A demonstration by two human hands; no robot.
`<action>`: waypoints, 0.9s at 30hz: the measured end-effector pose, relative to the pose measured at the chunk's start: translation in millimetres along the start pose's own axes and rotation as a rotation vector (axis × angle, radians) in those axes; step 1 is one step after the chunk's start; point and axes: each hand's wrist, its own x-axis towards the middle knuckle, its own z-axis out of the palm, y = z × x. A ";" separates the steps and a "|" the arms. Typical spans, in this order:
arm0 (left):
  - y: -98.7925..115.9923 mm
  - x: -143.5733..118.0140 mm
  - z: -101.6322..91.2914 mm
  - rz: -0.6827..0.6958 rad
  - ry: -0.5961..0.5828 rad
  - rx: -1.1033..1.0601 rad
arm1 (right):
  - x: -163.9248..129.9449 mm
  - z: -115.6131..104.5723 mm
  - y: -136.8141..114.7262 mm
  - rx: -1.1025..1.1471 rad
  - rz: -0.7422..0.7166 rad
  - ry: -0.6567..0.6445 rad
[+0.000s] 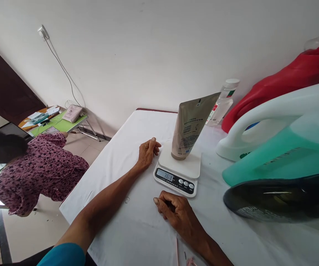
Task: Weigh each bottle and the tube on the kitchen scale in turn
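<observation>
A white digital kitchen scale (163,162) sits on the cloth-covered table, its display showing what looks like 361. On its platform stands a grey-brown squeeze tube (189,127), cap down and leaning slightly right, with small print on its side. My left hand (148,152) rests on the cloth just left of the scale, fingers curled in and thumb on top, with nothing visible in it. In front of the scale lies my right hand (176,210), loosely closed, apart from the scale; I see nothing held there either.
To the right stand a clear bottle with a white cap (222,101), a red jug (281,83), a white handled jug (231,142), a green bottle (284,151) and a dark shoe-shaped object (275,199). A person in a patterned top (45,166) is beside a green folding table (62,123) at left.
</observation>
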 end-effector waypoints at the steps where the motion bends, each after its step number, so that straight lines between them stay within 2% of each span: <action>1: 0.1 0.0 0.6 0.006 -0.008 0.008 | -0.1 -0.2 0.4 -0.003 0.002 -0.002; 18: 7.0 1.5 2.5 -0.031 0.003 0.102 | -1.3 -0.4 -1.1 0.000 0.002 0.013; 27: 6.5 1.4 2.6 -0.033 -0.006 0.082 | -1.3 -0.8 -2.3 -0.008 0.002 0.015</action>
